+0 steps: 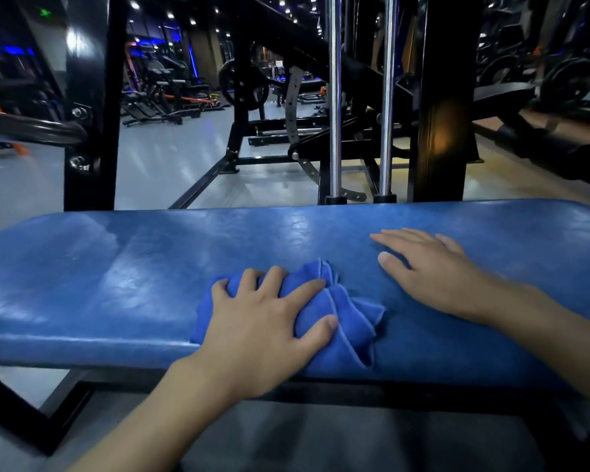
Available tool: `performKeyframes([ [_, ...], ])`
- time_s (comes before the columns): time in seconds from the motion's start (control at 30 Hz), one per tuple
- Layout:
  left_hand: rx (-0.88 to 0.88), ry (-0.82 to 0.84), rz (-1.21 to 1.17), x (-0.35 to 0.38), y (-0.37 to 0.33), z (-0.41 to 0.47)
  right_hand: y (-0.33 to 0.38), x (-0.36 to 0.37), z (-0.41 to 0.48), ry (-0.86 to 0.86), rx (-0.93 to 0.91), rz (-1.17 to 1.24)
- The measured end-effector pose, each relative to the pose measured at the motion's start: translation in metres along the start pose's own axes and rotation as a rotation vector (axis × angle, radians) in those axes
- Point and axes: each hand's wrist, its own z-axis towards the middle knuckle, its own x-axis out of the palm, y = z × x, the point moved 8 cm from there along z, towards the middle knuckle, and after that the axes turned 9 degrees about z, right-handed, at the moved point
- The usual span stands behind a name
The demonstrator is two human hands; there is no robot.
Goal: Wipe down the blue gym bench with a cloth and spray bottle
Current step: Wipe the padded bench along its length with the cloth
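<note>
**Blue cloth bunched on the bench**

The left hand grips the crumpled cloth, fingers curled into it, near the pad's front edge. Just beside it, the right hand lies flat on the bench, fingers straight and slightly spread.

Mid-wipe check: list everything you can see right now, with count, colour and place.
bench: one, blue padded top, across the foreground
cloth: one, blue, bunched on the bench near its front edge
poles: two, chrome, upright just behind the bench
post: one, black, bolted, behind the bench at left
weight plate: one, black, on a machine in the middle background
floor: grey, shiny, beyond the bench
left hand: one, on top of the cloth, fingers curled into it
right hand: one, flat on the bench, right of the cloth, not touching it
</note>
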Motion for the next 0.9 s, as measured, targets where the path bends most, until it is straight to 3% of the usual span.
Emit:
performKeyframes([
  [0.2, -0.024, 0.01, -0.058, 0.003, 0.01, 0.026, 0.011, 0.022, -0.003, 0.125, 0.015, -0.002],
  [0.63, -0.088, 0.185, -0.096, 0.048, 0.067, 0.213, 0.013, 0.029, -0.003, 0.153, 0.014, -0.132],
  [0.9, -0.039, 0.101, -0.08, 0.041, 0.059, 0.17, 0.012, 0.026, -0.002, 0.108, 0.024, -0.106],
])
